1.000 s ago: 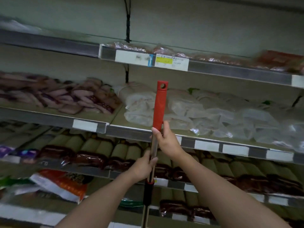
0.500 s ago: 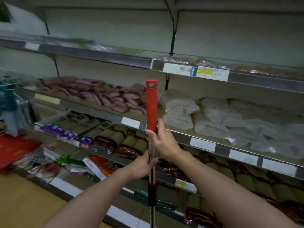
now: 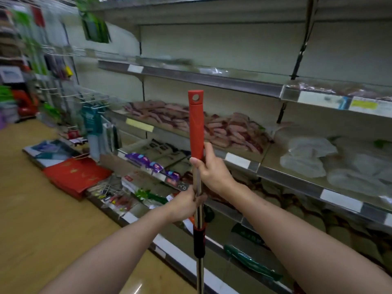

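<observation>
Head view: we hold a long-handled pole [image 3: 198, 270] upright in front of the store shelves [image 3: 290, 179], above the wooden floor [image 3: 42, 219].

- Grip: right hand [image 3: 213, 169] is wrapped round the base of the red sleeve [image 3: 196, 128]. Left hand [image 3: 185, 203] is curled round the bare metal shaft just below it.
- Handling: we judge it stiff and light, and the steel slick. The ribbed red sleeve looks like the surest hold. The black collar [image 3: 199, 242] looks like a telescoping lock.
- Axis: near vertical, with the hang-hole end up. The working end is out of frame below.
</observation>
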`<state>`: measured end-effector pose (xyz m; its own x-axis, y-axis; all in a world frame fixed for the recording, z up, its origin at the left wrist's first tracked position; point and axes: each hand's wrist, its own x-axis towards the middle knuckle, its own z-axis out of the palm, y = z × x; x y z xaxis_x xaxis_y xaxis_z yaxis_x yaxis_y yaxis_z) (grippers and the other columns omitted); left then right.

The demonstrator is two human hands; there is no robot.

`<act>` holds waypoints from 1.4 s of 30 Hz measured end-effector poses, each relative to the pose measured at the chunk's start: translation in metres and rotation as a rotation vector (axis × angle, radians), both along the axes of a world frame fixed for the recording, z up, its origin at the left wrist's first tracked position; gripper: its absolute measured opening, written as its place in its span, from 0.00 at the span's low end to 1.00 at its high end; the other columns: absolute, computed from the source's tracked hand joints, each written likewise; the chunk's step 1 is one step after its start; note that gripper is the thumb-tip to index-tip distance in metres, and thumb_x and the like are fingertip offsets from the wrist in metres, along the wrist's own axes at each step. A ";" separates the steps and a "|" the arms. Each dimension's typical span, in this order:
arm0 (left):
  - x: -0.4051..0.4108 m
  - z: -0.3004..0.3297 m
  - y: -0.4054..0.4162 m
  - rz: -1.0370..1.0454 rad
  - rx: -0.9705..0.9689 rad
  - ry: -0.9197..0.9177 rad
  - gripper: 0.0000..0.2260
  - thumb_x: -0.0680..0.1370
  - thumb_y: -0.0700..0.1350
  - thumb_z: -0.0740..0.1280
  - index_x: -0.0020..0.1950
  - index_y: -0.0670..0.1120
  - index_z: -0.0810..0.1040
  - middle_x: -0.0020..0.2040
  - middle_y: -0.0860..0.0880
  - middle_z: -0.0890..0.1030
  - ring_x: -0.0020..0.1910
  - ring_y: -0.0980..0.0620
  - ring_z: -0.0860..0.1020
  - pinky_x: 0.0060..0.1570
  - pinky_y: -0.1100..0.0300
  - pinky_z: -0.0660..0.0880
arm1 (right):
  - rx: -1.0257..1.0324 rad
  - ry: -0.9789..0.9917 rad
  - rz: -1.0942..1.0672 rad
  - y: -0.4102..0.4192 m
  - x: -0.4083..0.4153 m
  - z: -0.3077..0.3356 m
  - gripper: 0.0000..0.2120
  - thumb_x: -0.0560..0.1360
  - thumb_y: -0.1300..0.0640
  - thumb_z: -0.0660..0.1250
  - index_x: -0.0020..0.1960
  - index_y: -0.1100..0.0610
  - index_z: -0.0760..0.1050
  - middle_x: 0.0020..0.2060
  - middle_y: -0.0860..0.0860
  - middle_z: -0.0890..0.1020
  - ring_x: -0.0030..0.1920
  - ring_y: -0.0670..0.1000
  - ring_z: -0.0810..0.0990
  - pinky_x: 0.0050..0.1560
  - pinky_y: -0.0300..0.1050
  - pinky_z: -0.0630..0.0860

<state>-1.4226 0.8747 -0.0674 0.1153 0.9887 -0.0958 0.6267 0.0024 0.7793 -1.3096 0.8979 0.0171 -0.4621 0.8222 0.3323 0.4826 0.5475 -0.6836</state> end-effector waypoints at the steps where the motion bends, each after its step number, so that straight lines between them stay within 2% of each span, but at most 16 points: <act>1: -0.011 0.002 -0.005 0.005 0.025 0.009 0.23 0.81 0.54 0.56 0.74 0.49 0.56 0.65 0.46 0.72 0.62 0.48 0.73 0.58 0.58 0.71 | -0.005 0.013 0.014 -0.003 -0.012 0.001 0.16 0.80 0.50 0.59 0.66 0.52 0.60 0.39 0.50 0.78 0.38 0.51 0.79 0.36 0.44 0.74; 4: -0.053 0.004 -0.019 0.057 0.060 -0.005 0.24 0.81 0.53 0.56 0.75 0.50 0.54 0.66 0.47 0.72 0.60 0.48 0.73 0.53 0.60 0.70 | 0.004 0.056 0.061 -0.012 -0.058 0.000 0.19 0.80 0.50 0.60 0.68 0.52 0.60 0.45 0.53 0.80 0.43 0.55 0.81 0.46 0.53 0.78; 7: -0.103 0.002 -0.034 0.190 0.080 0.006 0.20 0.82 0.50 0.57 0.72 0.47 0.60 0.62 0.45 0.74 0.57 0.48 0.75 0.50 0.59 0.71 | -0.005 0.092 0.112 -0.019 -0.114 -0.002 0.18 0.79 0.49 0.60 0.67 0.50 0.61 0.46 0.54 0.81 0.44 0.55 0.81 0.49 0.56 0.78; 9: -0.135 -0.001 -0.043 0.299 0.101 -0.031 0.17 0.82 0.48 0.58 0.69 0.45 0.63 0.61 0.44 0.75 0.58 0.46 0.74 0.50 0.58 0.71 | 0.004 0.111 0.158 -0.021 -0.153 -0.004 0.17 0.79 0.49 0.61 0.66 0.49 0.62 0.46 0.54 0.82 0.45 0.56 0.81 0.49 0.55 0.77; 11: -0.163 -0.004 -0.054 0.412 0.164 -0.090 0.14 0.81 0.46 0.60 0.66 0.46 0.65 0.59 0.43 0.76 0.58 0.44 0.75 0.53 0.52 0.73 | 0.022 0.125 0.208 -0.025 -0.189 -0.004 0.18 0.79 0.50 0.61 0.66 0.50 0.63 0.48 0.54 0.82 0.47 0.57 0.81 0.49 0.52 0.77; 13: -0.189 -0.001 -0.065 0.522 0.230 -0.127 0.11 0.80 0.44 0.61 0.59 0.49 0.63 0.53 0.41 0.77 0.52 0.42 0.77 0.51 0.46 0.74 | 0.027 0.131 0.268 -0.028 -0.223 -0.004 0.17 0.79 0.50 0.62 0.65 0.51 0.64 0.48 0.54 0.82 0.47 0.57 0.81 0.47 0.50 0.76; 16: -0.229 0.006 -0.079 0.630 0.329 -0.123 0.11 0.79 0.39 0.62 0.54 0.49 0.60 0.44 0.47 0.75 0.41 0.49 0.76 0.39 0.55 0.73 | 0.007 0.155 0.359 -0.030 -0.272 0.000 0.17 0.79 0.51 0.62 0.65 0.52 0.65 0.48 0.52 0.82 0.46 0.55 0.81 0.47 0.50 0.77; 18: -0.257 0.009 -0.084 0.691 0.367 -0.113 0.11 0.78 0.36 0.62 0.52 0.48 0.61 0.39 0.51 0.71 0.36 0.53 0.72 0.37 0.57 0.71 | -0.001 0.177 0.429 -0.029 -0.303 0.002 0.18 0.79 0.51 0.62 0.66 0.52 0.64 0.47 0.51 0.81 0.45 0.53 0.81 0.45 0.47 0.76; 20: -0.285 0.010 -0.086 0.761 0.358 -0.069 0.12 0.78 0.37 0.63 0.52 0.49 0.60 0.38 0.50 0.72 0.38 0.47 0.74 0.40 0.49 0.72 | -0.011 0.188 0.501 -0.027 -0.334 0.002 0.19 0.79 0.51 0.62 0.68 0.53 0.64 0.49 0.50 0.81 0.46 0.51 0.80 0.45 0.44 0.74; 23: -0.326 0.012 -0.087 0.835 0.339 -0.047 0.12 0.78 0.42 0.64 0.55 0.49 0.62 0.45 0.41 0.76 0.44 0.40 0.77 0.45 0.42 0.74 | -0.043 0.208 0.589 -0.021 -0.384 0.000 0.20 0.79 0.51 0.62 0.69 0.54 0.63 0.50 0.50 0.81 0.47 0.51 0.81 0.46 0.44 0.76; 27: -0.386 0.020 -0.076 0.927 0.398 -0.053 0.11 0.78 0.42 0.64 0.56 0.49 0.63 0.47 0.42 0.77 0.48 0.42 0.78 0.49 0.41 0.76 | -0.042 0.247 0.689 -0.002 -0.457 0.002 0.19 0.79 0.52 0.61 0.69 0.53 0.64 0.47 0.50 0.81 0.44 0.49 0.81 0.41 0.40 0.75; 31: -0.455 0.040 -0.053 1.018 0.407 -0.034 0.13 0.79 0.43 0.64 0.55 0.55 0.62 0.47 0.47 0.76 0.48 0.44 0.79 0.51 0.41 0.76 | -0.019 0.258 0.777 0.023 -0.532 0.022 0.18 0.79 0.52 0.62 0.67 0.52 0.65 0.42 0.50 0.82 0.40 0.48 0.81 0.39 0.45 0.76; 35: -0.521 0.060 -0.032 1.060 0.443 -0.027 0.15 0.79 0.44 0.64 0.61 0.53 0.62 0.47 0.54 0.74 0.51 0.46 0.79 0.52 0.46 0.77 | 0.030 0.248 0.843 0.049 -0.605 0.041 0.21 0.79 0.50 0.62 0.70 0.53 0.63 0.30 0.46 0.77 0.27 0.41 0.73 0.28 0.33 0.64; 38: -0.568 0.067 -0.017 1.080 0.473 -0.031 0.12 0.79 0.45 0.64 0.57 0.52 0.62 0.44 0.55 0.73 0.50 0.46 0.79 0.51 0.46 0.77 | 0.043 0.274 0.877 0.065 -0.651 0.052 0.18 0.79 0.52 0.62 0.68 0.53 0.65 0.27 0.45 0.73 0.24 0.40 0.72 0.25 0.32 0.64; 40: -0.598 0.069 -0.005 1.088 0.498 -0.034 0.12 0.79 0.46 0.64 0.56 0.50 0.62 0.42 0.54 0.74 0.47 0.47 0.79 0.49 0.50 0.78 | 0.039 0.302 0.906 0.076 -0.682 0.059 0.17 0.80 0.53 0.62 0.67 0.53 0.66 0.29 0.45 0.76 0.28 0.40 0.76 0.28 0.33 0.68; 42: -0.629 0.072 0.006 1.065 0.496 -0.017 0.12 0.80 0.45 0.63 0.58 0.50 0.61 0.44 0.57 0.74 0.46 0.55 0.77 0.43 0.63 0.75 | 0.026 0.318 0.925 0.086 -0.714 0.064 0.18 0.79 0.52 0.62 0.67 0.52 0.65 0.35 0.47 0.81 0.38 0.47 0.82 0.36 0.43 0.76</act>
